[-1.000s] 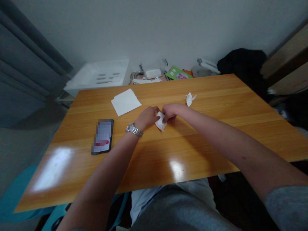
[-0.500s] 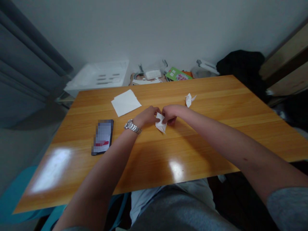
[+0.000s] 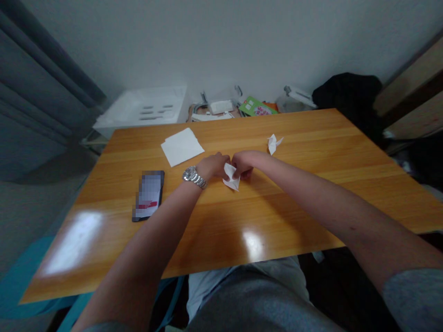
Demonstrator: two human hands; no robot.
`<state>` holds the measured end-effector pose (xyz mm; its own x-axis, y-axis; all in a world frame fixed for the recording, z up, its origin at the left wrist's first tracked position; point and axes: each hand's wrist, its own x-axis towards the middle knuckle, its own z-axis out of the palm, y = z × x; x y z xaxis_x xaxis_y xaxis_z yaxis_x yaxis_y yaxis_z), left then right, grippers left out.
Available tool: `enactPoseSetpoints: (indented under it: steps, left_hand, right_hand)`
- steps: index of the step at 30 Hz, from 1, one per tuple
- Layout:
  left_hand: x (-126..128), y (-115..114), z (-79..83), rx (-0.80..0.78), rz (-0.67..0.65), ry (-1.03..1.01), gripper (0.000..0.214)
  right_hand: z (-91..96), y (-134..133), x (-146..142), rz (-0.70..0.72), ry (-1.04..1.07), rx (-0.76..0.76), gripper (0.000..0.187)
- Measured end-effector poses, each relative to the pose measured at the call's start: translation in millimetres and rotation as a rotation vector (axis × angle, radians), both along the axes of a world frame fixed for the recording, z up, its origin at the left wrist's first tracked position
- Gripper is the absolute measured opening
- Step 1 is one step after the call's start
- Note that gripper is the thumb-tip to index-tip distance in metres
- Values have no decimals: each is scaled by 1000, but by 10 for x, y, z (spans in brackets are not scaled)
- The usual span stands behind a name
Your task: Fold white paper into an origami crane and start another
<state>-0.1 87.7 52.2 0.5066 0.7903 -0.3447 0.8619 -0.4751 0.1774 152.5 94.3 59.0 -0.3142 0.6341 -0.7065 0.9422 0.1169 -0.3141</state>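
Observation:
A small folded white paper piece (image 3: pixel 231 177) sits just above the wooden table (image 3: pixel 284 203) near its middle. My left hand (image 3: pixel 212 165), with a metal watch on the wrist, pinches the piece from the left. My right hand (image 3: pixel 242 163) pinches it from the right, fingers curled. Both hands meet over the paper and hide its upper part.
A finished folded paper figure (image 3: pixel 273 143) lies behind my right hand. A stack of white paper squares (image 3: pixel 182 146) lies at the back left, a phone (image 3: pixel 148 195) at the left. A white crate (image 3: pixel 143 110), clutter and a black bag (image 3: pixel 349 94) stand beyond the table's far edge.
My left wrist has turned a little, so the watch face now shows. The paper piece and both hands stay in nearly the same place.

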Motion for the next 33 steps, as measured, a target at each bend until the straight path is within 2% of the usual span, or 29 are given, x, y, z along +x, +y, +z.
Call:
enactPoseSetpoints:
  steps: [6, 16, 20, 26, 30, 33]
  left_hand:
    - [31, -3, -9, 33, -10, 46, 59]
    - [51, -48, 59, 21, 10, 58, 65]
    - [53, -44, 27, 46, 23, -7, 55]
    - [105, -81, 44, 46, 44, -26, 41]
    - [106, -121, 67, 62, 66, 8, 30]
    - [83, -135, 64, 69, 80, 30, 29]
  right_hand:
    - [27, -44, -6, 17, -23, -10, 21]
    - [2, -66, 5, 97, -1, 24, 35]
    - [-25, -48, 14, 138, -7, 75, 37]
    - [-17, 10, 20, 207, -30, 175, 30]
    - [9, 8, 53, 206, -57, 235, 24]
    - [35, -32, 103, 184, -62, 240, 26]
